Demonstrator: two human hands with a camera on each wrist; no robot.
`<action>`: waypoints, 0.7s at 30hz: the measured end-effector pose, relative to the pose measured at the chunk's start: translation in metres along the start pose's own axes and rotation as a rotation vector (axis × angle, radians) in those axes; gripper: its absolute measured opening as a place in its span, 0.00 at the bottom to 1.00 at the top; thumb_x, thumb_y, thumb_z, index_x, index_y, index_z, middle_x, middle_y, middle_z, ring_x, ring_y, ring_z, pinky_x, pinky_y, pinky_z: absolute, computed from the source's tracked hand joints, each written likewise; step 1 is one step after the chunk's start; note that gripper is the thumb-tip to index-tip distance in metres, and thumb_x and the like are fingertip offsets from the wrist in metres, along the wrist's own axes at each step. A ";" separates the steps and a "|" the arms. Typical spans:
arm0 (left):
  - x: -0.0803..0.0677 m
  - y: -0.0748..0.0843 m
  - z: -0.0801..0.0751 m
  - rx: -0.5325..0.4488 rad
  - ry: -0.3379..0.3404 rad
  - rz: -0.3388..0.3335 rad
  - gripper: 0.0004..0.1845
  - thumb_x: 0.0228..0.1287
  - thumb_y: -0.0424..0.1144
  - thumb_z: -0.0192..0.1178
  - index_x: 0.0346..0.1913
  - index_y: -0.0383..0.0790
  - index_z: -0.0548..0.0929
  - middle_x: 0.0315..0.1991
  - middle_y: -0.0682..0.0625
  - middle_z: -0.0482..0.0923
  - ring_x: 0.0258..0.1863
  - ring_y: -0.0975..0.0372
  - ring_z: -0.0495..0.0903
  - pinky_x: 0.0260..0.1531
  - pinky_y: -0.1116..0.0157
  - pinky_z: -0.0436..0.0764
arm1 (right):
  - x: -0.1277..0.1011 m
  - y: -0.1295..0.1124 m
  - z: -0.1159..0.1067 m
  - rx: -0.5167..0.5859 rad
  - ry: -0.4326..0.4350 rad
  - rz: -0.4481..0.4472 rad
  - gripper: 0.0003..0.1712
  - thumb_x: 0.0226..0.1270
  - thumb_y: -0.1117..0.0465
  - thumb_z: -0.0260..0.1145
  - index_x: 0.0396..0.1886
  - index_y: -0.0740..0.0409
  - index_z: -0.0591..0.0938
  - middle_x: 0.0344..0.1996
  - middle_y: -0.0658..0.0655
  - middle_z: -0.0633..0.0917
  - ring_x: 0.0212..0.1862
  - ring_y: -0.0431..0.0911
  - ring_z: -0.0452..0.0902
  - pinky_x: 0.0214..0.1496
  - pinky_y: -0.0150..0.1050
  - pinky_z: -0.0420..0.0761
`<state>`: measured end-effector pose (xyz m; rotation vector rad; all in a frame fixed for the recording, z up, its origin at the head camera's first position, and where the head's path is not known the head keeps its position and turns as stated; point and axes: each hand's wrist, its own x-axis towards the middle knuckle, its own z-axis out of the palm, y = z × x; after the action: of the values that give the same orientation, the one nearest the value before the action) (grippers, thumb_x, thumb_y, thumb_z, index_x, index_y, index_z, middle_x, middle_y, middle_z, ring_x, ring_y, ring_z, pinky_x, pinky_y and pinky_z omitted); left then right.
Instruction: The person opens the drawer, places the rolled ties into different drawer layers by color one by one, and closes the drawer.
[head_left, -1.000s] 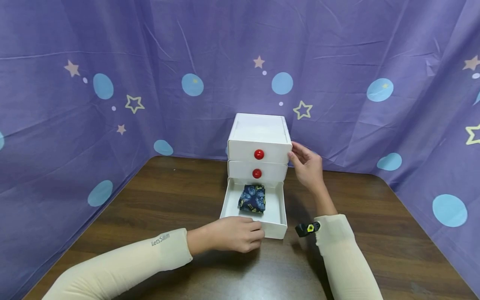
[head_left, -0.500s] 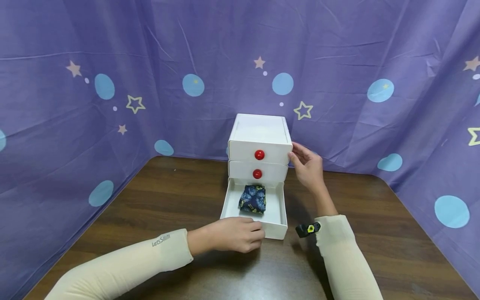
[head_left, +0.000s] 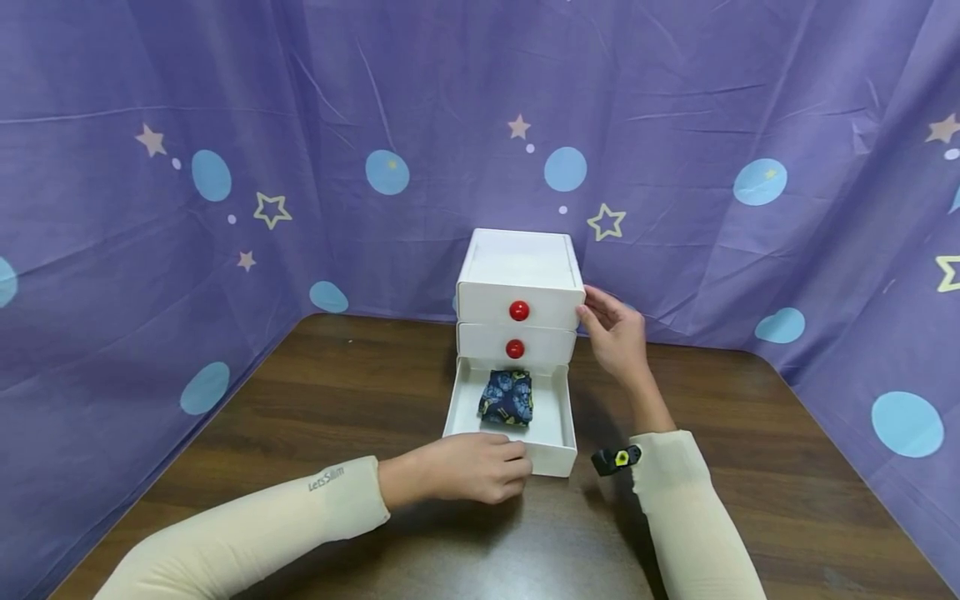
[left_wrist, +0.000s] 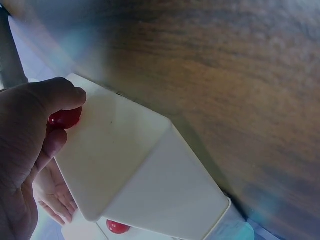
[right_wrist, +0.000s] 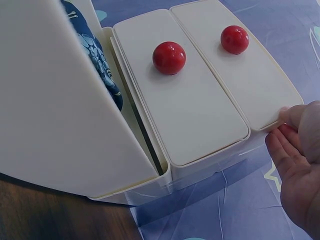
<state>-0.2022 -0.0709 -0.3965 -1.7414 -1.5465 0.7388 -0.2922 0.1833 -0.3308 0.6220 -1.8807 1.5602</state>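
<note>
Gripping the open bottom drawer's [head_left: 558, 417] knob [left_wrist: 64, 118], left hand [head_left: 468, 468]; right hand [head_left: 617, 333], fingers apparently straight, against cabinet's [head_left: 519, 267] edge.

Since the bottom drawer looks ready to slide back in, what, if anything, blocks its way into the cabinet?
Nothing visible does. The folded cloth lies inside the bottom drawer, below its rim.

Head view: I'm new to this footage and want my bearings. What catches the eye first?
A white drawer unit stands mid-table against a purple star-patterned curtain; its bottom drawer is pulled out with a folded dark patterned cloth inside. The left hand grips that drawer's red knob at the front, while the right hand touches the unit's right side. Two red knobs mark the closed upper drawers.
</note>
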 end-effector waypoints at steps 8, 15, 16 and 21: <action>0.002 -0.004 0.000 -0.001 -0.004 -0.006 0.08 0.74 0.40 0.55 0.41 0.54 0.86 0.43 0.57 0.76 0.41 0.63 0.74 0.39 0.70 0.77 | -0.001 -0.001 0.000 -0.004 0.001 -0.014 0.20 0.68 0.79 0.65 0.58 0.83 0.78 0.52 0.77 0.83 0.54 0.69 0.81 0.56 0.32 0.83; 0.002 -0.006 0.002 -0.015 0.006 -0.009 0.07 0.73 0.40 0.57 0.40 0.53 0.85 0.41 0.56 0.74 0.41 0.63 0.74 0.38 0.71 0.77 | 0.000 0.000 0.000 -0.002 0.001 -0.015 0.20 0.68 0.79 0.64 0.58 0.82 0.78 0.52 0.77 0.83 0.54 0.69 0.81 0.56 0.33 0.83; 0.001 -0.007 0.002 -0.018 0.003 -0.010 0.07 0.73 0.40 0.57 0.40 0.53 0.85 0.42 0.56 0.75 0.41 0.63 0.74 0.38 0.70 0.77 | 0.000 0.000 0.000 0.001 0.001 -0.015 0.20 0.68 0.79 0.64 0.58 0.82 0.78 0.52 0.77 0.83 0.54 0.69 0.81 0.56 0.33 0.83; 0.002 -0.007 0.000 -0.031 -0.017 -0.017 0.08 0.74 0.40 0.56 0.41 0.54 0.86 0.42 0.57 0.75 0.42 0.63 0.74 0.39 0.70 0.77 | 0.000 0.000 0.000 -0.011 0.001 -0.015 0.20 0.68 0.79 0.64 0.58 0.82 0.78 0.52 0.77 0.83 0.53 0.69 0.81 0.56 0.33 0.83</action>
<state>-0.2066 -0.0689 -0.3910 -1.7468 -1.5902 0.7268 -0.2919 0.1837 -0.3308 0.6290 -1.8790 1.5393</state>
